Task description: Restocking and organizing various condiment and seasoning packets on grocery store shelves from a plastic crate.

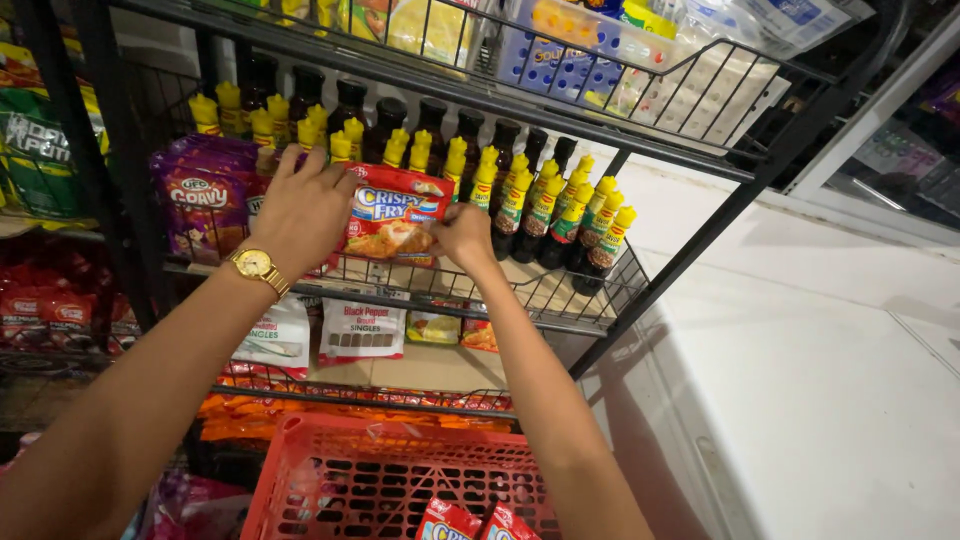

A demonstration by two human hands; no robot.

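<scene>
Packet on wire shelf, pinched between left hand and right hand. Bottles just right of right fingers, more behind fingertips. Pouches left of left fingers. Basket below wrists.

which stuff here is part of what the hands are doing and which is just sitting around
In hand:
- left hand and right hand on the red breading-mix packet
- wire shelf under it
- red basket with like packets

Just there:
- yellow-capped dark bottles
- purple gravy packets
- pepper sachets
</scene>
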